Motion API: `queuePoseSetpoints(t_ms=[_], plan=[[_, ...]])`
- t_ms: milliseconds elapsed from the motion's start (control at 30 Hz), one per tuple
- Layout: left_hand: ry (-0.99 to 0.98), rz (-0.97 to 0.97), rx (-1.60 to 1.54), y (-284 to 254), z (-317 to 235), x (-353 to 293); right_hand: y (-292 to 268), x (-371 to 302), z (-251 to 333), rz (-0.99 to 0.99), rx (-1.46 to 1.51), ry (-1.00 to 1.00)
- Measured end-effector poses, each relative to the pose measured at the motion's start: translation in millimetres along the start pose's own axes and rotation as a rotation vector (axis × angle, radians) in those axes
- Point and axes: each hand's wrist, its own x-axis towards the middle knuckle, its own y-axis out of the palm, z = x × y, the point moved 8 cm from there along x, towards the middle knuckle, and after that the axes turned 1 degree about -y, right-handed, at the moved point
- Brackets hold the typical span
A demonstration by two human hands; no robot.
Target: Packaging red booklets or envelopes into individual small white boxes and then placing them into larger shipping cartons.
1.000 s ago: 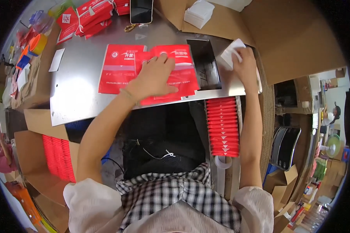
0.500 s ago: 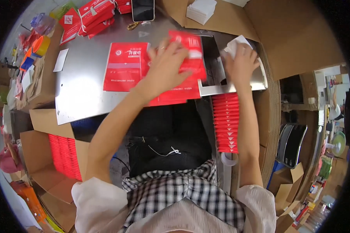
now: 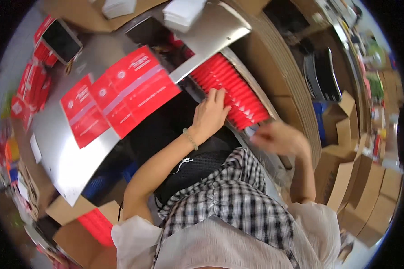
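Observation:
A long row of red packets [image 3: 226, 83] stands packed tightly in a narrow slot at the right of the metal table. My left hand [image 3: 211, 114] lies against the left side of this row, fingers stretched onto the packets. By the row's near end is my right hand [image 3: 283, 138], smeared by motion; whether its fingers grip anything does not show. Flat red printed packets [image 3: 134, 87] overlap on the metal table [image 3: 54, 148], left of the row. A stack of white paper pieces [image 3: 184, 13] sits beyond the row, beside a dark opening in the tabletop.
A phone [image 3: 62, 41] and tied bundles of red packets [image 3: 33, 87] lie at the far left. Cardboard cartons [image 3: 341, 170] stand on the right. An open carton [image 3: 83, 242] holding red packets is at the lower left. A black chair [image 3: 322, 74] stands at the right.
The view has turned to the right. My left hand has left the flat packets for the row. My right hand has come from the white papers to the row's near end.

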Motion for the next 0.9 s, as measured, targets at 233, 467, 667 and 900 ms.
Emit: queuePoseSetpoints(t_ms=[233, 467, 667, 900], plan=[[0.014, 0.105, 0.089, 29.3, -1.8, 6.9, 113.2, 21.5, -93.4, -0.915, 1.216, 0.166], [-0.036, 0.279, 0.004, 57.6, -0.2, 18.4, 113.5, 29.8, -103.9, -0.946, 0.641, 0.374], [0.075, 0.325, -0.010, 67.2, -30.5, 7.0, 139.7, -30.4, -94.5, -1.009, 0.466, 0.411], [0.045, 0.260, 0.149, 84.2, -23.6, 8.3, 124.7, -11.2, -78.7, -1.141, 0.607, 0.284]])
